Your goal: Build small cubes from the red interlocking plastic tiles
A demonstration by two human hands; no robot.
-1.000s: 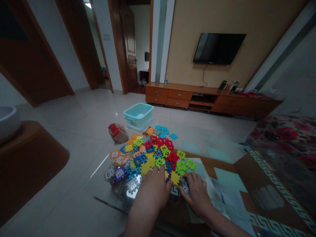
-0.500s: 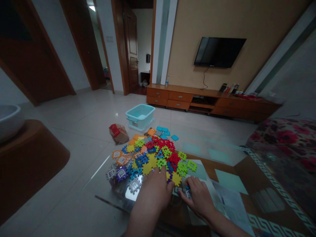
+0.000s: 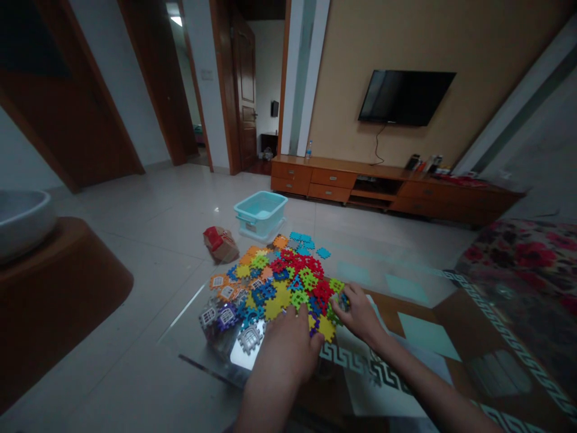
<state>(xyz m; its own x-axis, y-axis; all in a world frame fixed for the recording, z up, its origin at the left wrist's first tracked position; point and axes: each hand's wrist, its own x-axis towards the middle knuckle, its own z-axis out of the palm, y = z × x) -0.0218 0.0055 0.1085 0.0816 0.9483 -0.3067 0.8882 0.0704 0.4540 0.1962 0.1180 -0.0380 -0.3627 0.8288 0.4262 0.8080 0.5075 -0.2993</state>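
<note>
A heap of colourful plastic interlocking tiles (image 3: pixel 277 300) with toothed edges lies on the glass table. My left hand (image 3: pixel 293 343) rests at the near side of the heap, fingers stretched out over a lime tile (image 3: pixel 299 299) and its thumb apart. At the heap's right side, my right hand (image 3: pixel 358 310) is closed, pinching a small dark bluish-grey tile (image 3: pixel 341 300) beside the lime and red tiles. A yellow tile (image 3: pixel 326 329) lies between the two hands. Left of my left hand are a silver window tile (image 3: pixel 250 338) and a purple one (image 3: pixel 227 314).
Beyond the heap, a light-blue plastic tub (image 3: pixel 260 215) and a crumpled brown-and-red paper bag (image 3: pixel 220 244) stand. The glass table (image 3: pixel 396 367) has a patterned border. A long wooden TV cabinet (image 3: pixel 333 183) runs along the wall; a white basin (image 3: pixel 24 219) is at left.
My right hand has moved up and away from me, from the bare glass to the heap's right edge, carrying the small tile. My left hand has stayed nearly in place over the heap.
</note>
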